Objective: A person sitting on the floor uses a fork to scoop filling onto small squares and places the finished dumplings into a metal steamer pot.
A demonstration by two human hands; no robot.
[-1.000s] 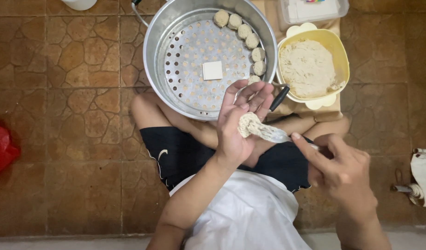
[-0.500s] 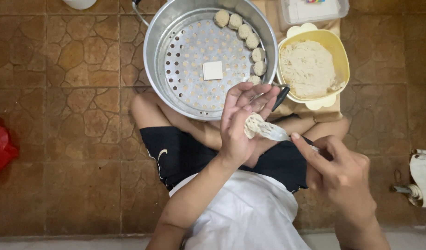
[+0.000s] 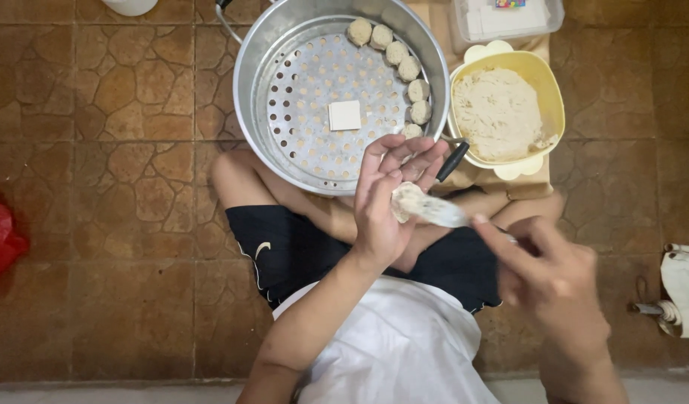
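Dumpling wrapper (image 3: pixel 406 200) is cupped in the half-open left hand (image 3: pixel 386 202) over the lap, filling pressed in by a spoon (image 3: pixel 442 213) pinched in the right hand (image 3: pixel 554 277); judged light, soft, tearable, best supported underneath, not squeezed.
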